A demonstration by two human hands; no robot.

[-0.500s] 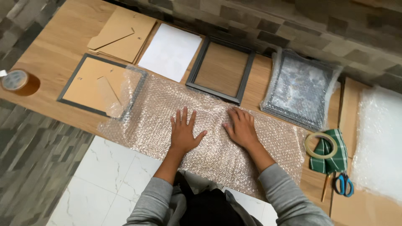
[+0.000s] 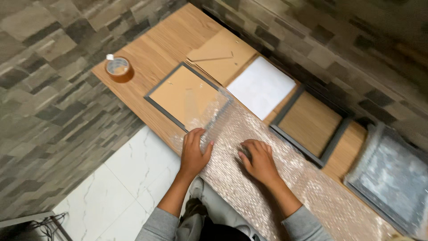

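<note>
We press both hands flat, fingers spread and gripping nothing, on the clear sheet of bubble wrap (image 2: pixel 285 178) lying along the wooden bench (image 2: pixel 147 49): left hand (image 2: pixel 194 152) at its near corner, right hand (image 2: pixel 258 160) mid-sheet. The wrap's end overlaps the grey-framed brown board (image 2: pixel 183 96). Any sideways push could, we judge, drag that frame toward the bench edge.

Hands (image 2: pixel 227 156) further left on bubble wrap (image 2: pixel 285 178)

The bubble wrap (image 2: pixel 267 169) is clear with glinting dots, the framed backing board (image 2: pixel 185 96) tan edged grey, the sheet (image 2: pixel 261 87) white, the tape roll (image 2: pixel 119 69) apparently brown.
</note>
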